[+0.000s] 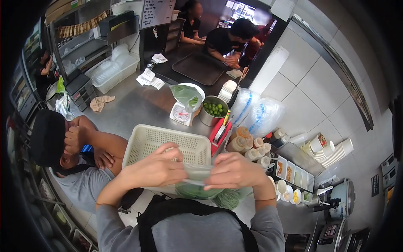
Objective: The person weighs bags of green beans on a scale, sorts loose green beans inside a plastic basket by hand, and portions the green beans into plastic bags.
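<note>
My left hand (161, 169) and my right hand (234, 171) pinch the two sides of the open end of a clear plastic bag (198, 172). Green leafy contents (197, 191) show through the lower part of the bag, close to my apron. A second green bundle (228, 199) lies beside it, below my right hand; its wrapping is hard to make out. Just beyond my left hand stands a cream perforated basket (168, 133), with no contents visible. A red bag-neck tape dispenser (220, 133) is ahead of my right hand.
A scale (181, 114) carries a bag of greens (187, 95), beside a pot of small green limes (214, 110). Sauce bottles (247, 145) and topping trays (294, 173) line the right wall. A co-worker with folded arms (84, 176) stands close at left. Others work behind the counter.
</note>
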Demonstrator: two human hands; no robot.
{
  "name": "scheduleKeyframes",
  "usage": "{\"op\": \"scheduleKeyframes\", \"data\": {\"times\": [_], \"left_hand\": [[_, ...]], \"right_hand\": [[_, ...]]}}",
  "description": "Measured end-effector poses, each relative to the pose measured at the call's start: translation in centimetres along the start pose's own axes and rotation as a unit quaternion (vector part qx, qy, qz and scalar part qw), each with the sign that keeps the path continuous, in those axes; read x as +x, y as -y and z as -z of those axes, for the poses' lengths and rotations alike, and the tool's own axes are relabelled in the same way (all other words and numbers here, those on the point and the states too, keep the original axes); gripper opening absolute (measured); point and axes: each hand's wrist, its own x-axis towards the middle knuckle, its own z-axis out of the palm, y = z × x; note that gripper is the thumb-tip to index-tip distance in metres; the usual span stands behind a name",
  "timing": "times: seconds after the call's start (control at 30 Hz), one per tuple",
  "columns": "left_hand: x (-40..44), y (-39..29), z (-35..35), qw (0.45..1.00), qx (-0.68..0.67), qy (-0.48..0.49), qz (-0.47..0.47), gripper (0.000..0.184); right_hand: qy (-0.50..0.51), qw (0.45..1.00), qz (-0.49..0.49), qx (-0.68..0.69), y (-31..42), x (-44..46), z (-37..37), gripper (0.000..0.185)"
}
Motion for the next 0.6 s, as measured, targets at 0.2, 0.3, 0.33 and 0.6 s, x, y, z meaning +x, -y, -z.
{"op": "scheduleKeyframes", "data": {"times": [0.2, 0.3, 0.33, 0.6], "left_hand": [[-3.0, -0.7, -1.0, 0.993, 0.076, 0.083, 0.028, 0.011], [-3.9, -0.1, -3.2, 0.987, 0.090, 0.095, 0.089, 0.014], [-4.2, 0.2, -3.8, 0.985, 0.094, 0.094, 0.111, 0.015], [-8.8, 2.5, -10.4, 0.920, -0.141, -0.116, 0.346, 0.017]], "right_hand": [[0.216, 0.953, -0.059, -0.202, -2.1, -1.8, -5.2, 0.007], [0.204, 0.947, -0.062, -0.241, -4.3, -3.1, -8.0, 0.007], [0.192, 0.946, -0.061, -0.253, -4.8, -3.3, -8.5, 0.008], [-0.235, 0.900, -0.279, 0.240, -8.8, -4.9, -16.1, 0.020]]}}
